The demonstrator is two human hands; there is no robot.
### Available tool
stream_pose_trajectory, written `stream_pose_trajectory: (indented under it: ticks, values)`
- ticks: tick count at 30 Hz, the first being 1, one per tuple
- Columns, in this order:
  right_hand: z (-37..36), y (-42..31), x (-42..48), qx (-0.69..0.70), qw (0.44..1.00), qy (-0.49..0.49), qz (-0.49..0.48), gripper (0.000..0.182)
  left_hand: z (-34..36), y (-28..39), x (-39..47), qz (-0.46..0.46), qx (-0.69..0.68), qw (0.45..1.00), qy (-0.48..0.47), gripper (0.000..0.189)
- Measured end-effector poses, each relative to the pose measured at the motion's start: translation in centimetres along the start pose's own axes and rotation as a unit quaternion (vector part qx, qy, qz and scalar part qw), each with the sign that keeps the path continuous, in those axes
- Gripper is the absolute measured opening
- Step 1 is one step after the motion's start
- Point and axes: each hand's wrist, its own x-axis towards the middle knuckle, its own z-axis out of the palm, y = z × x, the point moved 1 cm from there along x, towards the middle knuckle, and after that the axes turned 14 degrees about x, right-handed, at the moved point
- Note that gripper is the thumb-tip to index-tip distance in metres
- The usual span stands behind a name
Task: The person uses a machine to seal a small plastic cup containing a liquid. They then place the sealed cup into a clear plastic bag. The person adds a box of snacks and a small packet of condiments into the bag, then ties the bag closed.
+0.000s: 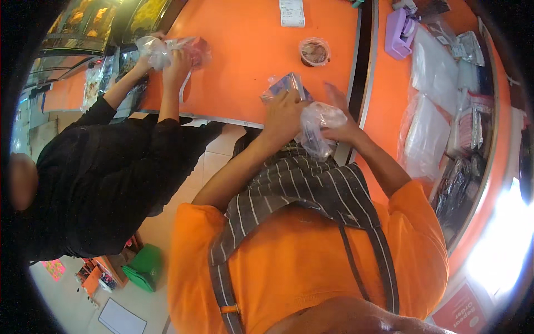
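Note:
My left hand (pixel 285 115) lies over a blue and silver packet in clear plastic (pixel 288 85) near the front edge of the orange counter (pixel 246 50). Close to its right, my right hand (pixel 344 125) is beside a crumpled clear plastic bag (pixel 319 125) that hangs between my hands over the counter's edge. Which fingers grip the bag is hard to tell. A thin, blurred piece of plastic rises by the right hand. Beyond my hands stands a round clear-lidded tub with brown contents (pixel 314 52). A printed paper slip (pixel 292 13) lies at the far edge.
At left, a co-worker in black (pixel 104 179) handles clear and red plastic bags (pixel 192 50) on the same counter. A dark gap separates it from the right-hand counter, which bears a purple tape dispenser (pixel 399 33) and stacks of clear bags (pixel 427 133). A green bin (pixel 144 267) stands behind.

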Motion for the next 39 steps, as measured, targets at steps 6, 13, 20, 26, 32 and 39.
stream_pose_trajectory:
  ticks: [6, 13, 20, 26, 32, 39]
  values:
    - [4.4, -0.2, 6.7, 0.037, 0.99, -0.114, -0.076, 0.081, -2.7, -0.3, 1.9, 0.029, -0.162, 0.985, -0.059, 0.034]
    - [3.0, -3.5, 11.0, -0.051, 0.99, -0.131, -0.022, 0.042, -11.2, -0.3, 1.8, 0.034, -0.211, 0.972, 0.103, 0.044]
    - [-5.9, -15.8, 17.0, 0.205, 0.926, 0.133, 0.289, 0.052, -3.2, -6.6, -6.0, -0.014, -0.208, 0.939, 0.274, 0.108]
    - [-8.7, -14.6, 11.5, 0.534, 0.751, 0.119, 0.37, 0.042, -1.2, -3.1, 2.4, 0.029, -0.34, 0.884, 0.32, 0.133]
    - [-8.4, -16.7, 8.0, 0.207, 0.863, 0.099, 0.451, 0.032, -5.3, -1.8, 5.9, 0.099, -0.627, 0.763, 0.121, 0.126]
    - [-5.5, -14.4, 11.7, -0.278, 0.919, -0.113, -0.258, 0.017, -1.2, -7.8, 1.2, -0.263, -0.834, 0.417, -0.246, 0.055]
